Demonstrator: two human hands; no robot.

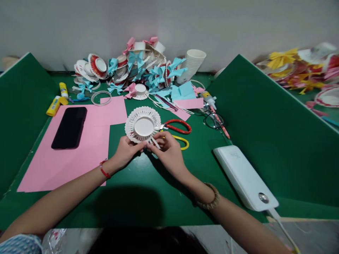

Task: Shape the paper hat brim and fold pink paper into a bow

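Note:
A white paper cup cut into a fringe and fanned out flat like a flower [143, 126] is held up over the green table, its round base facing me. My left hand [127, 151] pinches its lower left rim, thumb in front. At the lower right, my right hand [169, 151] has thumb and fingers closed on the cup's cut strips, a few of which stick out loose. Just behind my right hand lie scissors with one red and one yellow handle [178, 126]; their blades are mostly hidden behind the cup.
Pink paper sheets [87, 158] with a black phone [69, 127] lie left. Glue sticks [54, 106], a tape roll [101, 98], finished cup flowers with bows [136, 61] and stacked cups [192, 63] line the back. Right are glasses [214, 120], a white power bank [245, 178] and a green divider [265, 134].

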